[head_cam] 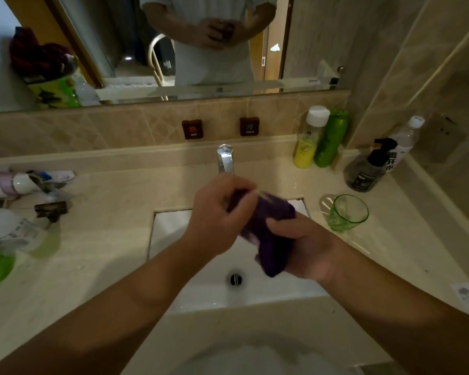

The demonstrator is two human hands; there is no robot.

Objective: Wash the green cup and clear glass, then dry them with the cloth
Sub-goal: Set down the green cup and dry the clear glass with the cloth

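A: We note both hands mid-frame over the sink [173, 228]: left hand [217, 215] and right hand [301, 247] grip the cloth [271, 226], presumably round the clear glass.

B: Green cup [347, 212] upright on the counter [114, 239], right of centre, nearer our right hand.

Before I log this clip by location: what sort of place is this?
Most likely a home bathroom vanity. A white sink with a chrome tap is set into a stone counter below a wall mirror, and toiletry bottles stand at the back right.
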